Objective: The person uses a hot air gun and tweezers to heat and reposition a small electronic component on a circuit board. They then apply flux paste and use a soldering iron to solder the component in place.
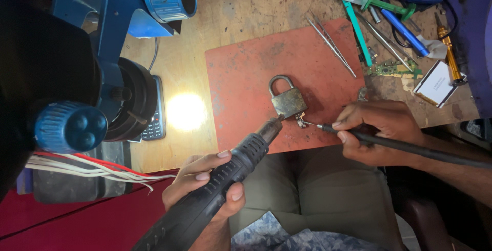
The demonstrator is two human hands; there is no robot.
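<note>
Heating step, likely: left hand (205,182) grip clamped on hot-air gun (220,184) at padlock (288,100); right hand (379,130) grip clamped on probe (410,148); next needs steady tips

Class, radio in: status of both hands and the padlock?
Left hand grips black hot-air gun, nozzle at brass padlock. Right hand holds thin black probe there. Nothing between.

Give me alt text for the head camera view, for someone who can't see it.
Seen from above, a person's left hand aims a black hot-air tool and the right hand a thin black soldering iron at the bottom of a worn padlock on a red mat; tweezers lie at the mat's far edge.
</note>
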